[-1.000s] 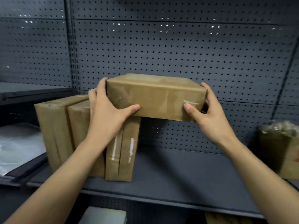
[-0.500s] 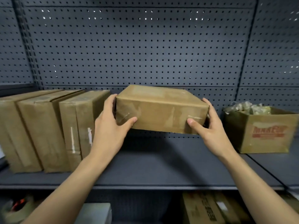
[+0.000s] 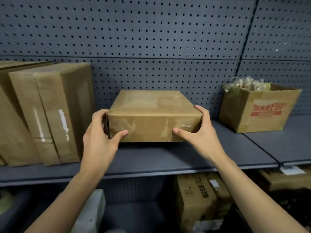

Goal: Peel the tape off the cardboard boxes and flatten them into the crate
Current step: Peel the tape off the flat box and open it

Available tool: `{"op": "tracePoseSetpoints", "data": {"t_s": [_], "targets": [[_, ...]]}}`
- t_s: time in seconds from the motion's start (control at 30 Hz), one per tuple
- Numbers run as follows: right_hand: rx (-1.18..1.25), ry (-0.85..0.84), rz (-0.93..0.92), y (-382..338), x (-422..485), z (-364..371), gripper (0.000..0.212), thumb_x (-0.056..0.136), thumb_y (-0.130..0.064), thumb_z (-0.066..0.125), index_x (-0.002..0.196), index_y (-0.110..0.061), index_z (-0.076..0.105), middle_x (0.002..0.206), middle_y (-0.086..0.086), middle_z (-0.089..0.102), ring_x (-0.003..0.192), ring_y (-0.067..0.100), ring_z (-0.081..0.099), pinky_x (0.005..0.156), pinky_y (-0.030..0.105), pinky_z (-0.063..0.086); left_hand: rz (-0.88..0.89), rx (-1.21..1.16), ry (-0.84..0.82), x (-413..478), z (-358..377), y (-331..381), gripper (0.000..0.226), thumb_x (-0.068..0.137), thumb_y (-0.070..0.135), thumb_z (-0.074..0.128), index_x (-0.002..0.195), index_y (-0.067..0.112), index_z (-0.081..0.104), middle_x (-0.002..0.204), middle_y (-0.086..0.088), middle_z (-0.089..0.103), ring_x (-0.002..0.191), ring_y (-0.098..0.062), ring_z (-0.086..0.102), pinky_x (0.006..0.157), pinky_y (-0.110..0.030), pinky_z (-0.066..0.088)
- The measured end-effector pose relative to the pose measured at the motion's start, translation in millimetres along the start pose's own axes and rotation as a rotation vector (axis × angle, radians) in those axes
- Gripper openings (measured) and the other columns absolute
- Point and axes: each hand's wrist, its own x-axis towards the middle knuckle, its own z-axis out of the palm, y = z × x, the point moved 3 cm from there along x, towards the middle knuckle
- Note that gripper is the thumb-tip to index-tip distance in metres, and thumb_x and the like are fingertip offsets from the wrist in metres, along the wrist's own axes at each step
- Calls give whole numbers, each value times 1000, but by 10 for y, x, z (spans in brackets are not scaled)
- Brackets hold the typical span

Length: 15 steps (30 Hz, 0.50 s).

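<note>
A flat brown cardboard box (image 3: pixel 154 115), wrapped in shiny clear tape, lies flat at the middle of the grey shelf (image 3: pixel 151 158). My left hand (image 3: pixel 99 137) grips its left end, thumb on the front face and fingers curled round the side. My right hand (image 3: pixel 200 132) grips the right end the same way, thumb on the front. Whether the box rests on the shelf or hangs just above it I cannot tell. Several more taped boxes (image 3: pixel 50 113) stand upright side by side at the left of the shelf.
An open carton marked MAKEUP (image 3: pixel 259 110), holding crumpled clear plastic, stands at the right of the shelf. A perforated grey back panel (image 3: pixel 151 39) closes the rear. Below the shelf are a printed carton (image 3: pixel 198 199) and a pale block (image 3: pixel 92 211).
Both hands have carried the box rightward and down from head height to the shelf level. The view shifted right, bringing the MAKEUP carton into sight.
</note>
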Motion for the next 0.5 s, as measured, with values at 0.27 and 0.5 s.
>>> {"op": "tracePoseSetpoints", "data": {"t_s": [0.27,0.5], "targets": [[-103,-76,88,235,-163,169,94,56,-70,80,132,-62,24,114,-18,49,112,11,45,81,29,40,-39,272,-191,-181,47,-124,55,80,63,64,128,47,42,123,10,31,104,-13,39,89,-35,38],[-207,-79,57,300,-245,184,100,68,-67,76,146,-54,14,127,-14,46,114,5,41,89,27,39,136,592,-124,-13,191,176,52,85,77,43,94,25,49,128,-3,45,116,-33,48,79,-46,48]]}}
